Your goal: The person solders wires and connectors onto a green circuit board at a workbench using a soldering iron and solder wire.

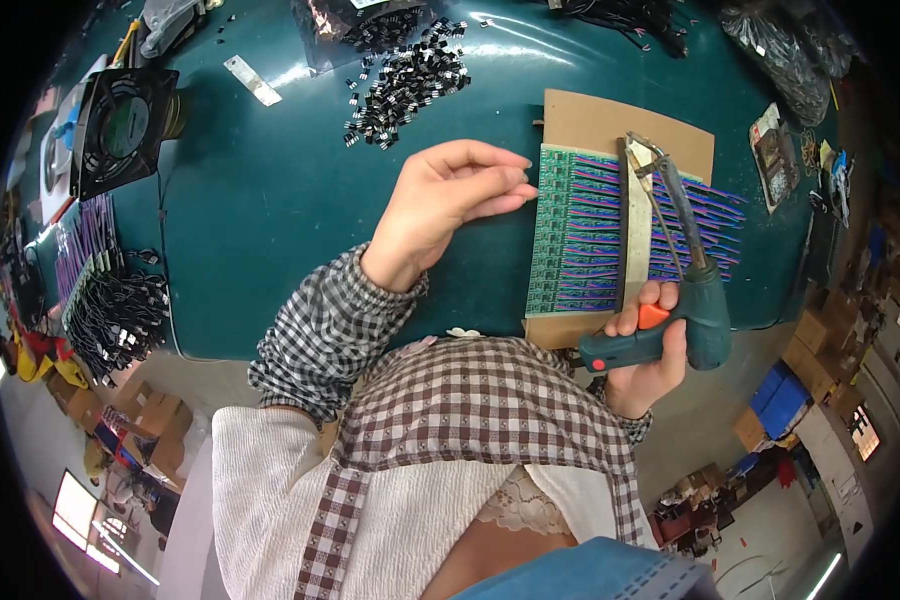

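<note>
My right hand (638,388) is wrapped round the handle of a dark green soldering gun (710,315) with an orange trigger. Its long metal barrel points away from me, over a row of small green circuit boards (550,240) and their purple, blue and red wires (590,250). A pale metal bar (636,235) lies across those wires. Boards and wires rest on a brown cardboard sheet (630,115). My left hand (430,205) is closed in a pinch beside the boards' far left edge. Whatever sits between its fingertips is too small to make out.
Small black components (410,85) lie heaped at the far middle of the green table (270,200). A black fan (125,130) stands at the left, with a bundle of finished-looking wired parts (120,310) below. Plastic bags (785,55) and a worn box (773,160) sit at right.
</note>
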A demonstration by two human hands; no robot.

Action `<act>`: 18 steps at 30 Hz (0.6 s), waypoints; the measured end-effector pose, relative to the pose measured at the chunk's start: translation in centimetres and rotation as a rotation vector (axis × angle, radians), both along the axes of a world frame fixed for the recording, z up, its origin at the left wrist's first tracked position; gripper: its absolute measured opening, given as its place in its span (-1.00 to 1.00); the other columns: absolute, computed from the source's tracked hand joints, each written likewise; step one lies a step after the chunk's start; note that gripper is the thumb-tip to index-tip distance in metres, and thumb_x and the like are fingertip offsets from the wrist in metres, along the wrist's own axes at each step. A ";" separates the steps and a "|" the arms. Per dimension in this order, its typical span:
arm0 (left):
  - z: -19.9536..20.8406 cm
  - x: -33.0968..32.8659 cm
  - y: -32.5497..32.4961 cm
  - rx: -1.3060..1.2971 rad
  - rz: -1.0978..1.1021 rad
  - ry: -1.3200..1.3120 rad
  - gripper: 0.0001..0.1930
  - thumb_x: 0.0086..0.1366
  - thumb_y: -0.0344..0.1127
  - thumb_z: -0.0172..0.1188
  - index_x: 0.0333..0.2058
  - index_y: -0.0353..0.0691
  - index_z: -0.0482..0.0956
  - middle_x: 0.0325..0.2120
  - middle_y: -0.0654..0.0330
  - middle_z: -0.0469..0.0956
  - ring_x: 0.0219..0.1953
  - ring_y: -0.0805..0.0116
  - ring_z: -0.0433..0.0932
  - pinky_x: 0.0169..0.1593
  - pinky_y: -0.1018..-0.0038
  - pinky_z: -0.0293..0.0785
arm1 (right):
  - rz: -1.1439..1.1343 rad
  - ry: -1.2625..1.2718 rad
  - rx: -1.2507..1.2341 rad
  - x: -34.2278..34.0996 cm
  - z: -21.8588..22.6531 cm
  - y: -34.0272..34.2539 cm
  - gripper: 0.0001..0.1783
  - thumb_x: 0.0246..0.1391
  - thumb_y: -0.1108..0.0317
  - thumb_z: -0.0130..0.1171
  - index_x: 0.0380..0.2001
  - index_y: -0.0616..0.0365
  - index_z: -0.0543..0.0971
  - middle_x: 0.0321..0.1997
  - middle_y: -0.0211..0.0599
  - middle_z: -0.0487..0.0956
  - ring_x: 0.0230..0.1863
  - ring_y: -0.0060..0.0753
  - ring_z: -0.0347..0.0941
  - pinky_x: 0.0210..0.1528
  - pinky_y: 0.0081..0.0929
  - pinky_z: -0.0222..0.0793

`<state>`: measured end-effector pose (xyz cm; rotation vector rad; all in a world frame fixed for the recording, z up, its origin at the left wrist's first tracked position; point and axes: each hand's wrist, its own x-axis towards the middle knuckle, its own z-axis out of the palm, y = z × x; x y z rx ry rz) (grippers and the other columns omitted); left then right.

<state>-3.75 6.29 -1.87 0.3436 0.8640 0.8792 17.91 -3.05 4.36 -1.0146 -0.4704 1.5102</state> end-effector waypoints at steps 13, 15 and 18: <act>3.1 1.5 -1.9 0.056 0.039 -0.083 -0.85 0.16 -0.46 0.07 -0.29 -0.36 0.43 -0.39 0.07 0.52 -0.38 0.42 0.55 -0.32 0.63 0.51 | -0.005 0.159 0.009 -0.5 0.2 0.1 -0.67 0.06 0.17 -0.06 -0.23 0.16 0.21 -0.24 -0.21 0.32 -0.41 -0.40 0.41 -0.36 -0.41 0.44; 4.1 1.8 -1.9 0.068 0.014 -0.096 -0.85 0.16 -0.46 0.07 -0.29 -0.38 0.44 -0.38 0.05 0.52 -0.38 0.39 0.55 -0.31 0.61 0.52 | -0.015 -0.031 0.040 -1.1 1.1 0.4 -0.66 0.02 0.26 0.00 -0.20 0.21 0.24 -0.22 -0.21 0.35 -0.36 -0.41 0.41 -0.30 -0.46 0.42; 5.1 2.2 -2.7 0.109 -0.024 -0.089 -0.85 0.15 -0.48 0.07 -0.29 -0.42 0.45 -0.37 0.02 0.52 -0.37 0.35 0.55 -0.30 0.58 0.52 | -0.092 -0.537 -0.039 -4.3 3.3 2.0 -0.65 -0.04 0.44 0.04 -0.15 0.27 0.28 -0.19 -0.20 0.37 -0.31 -0.41 0.41 -0.22 -0.49 0.39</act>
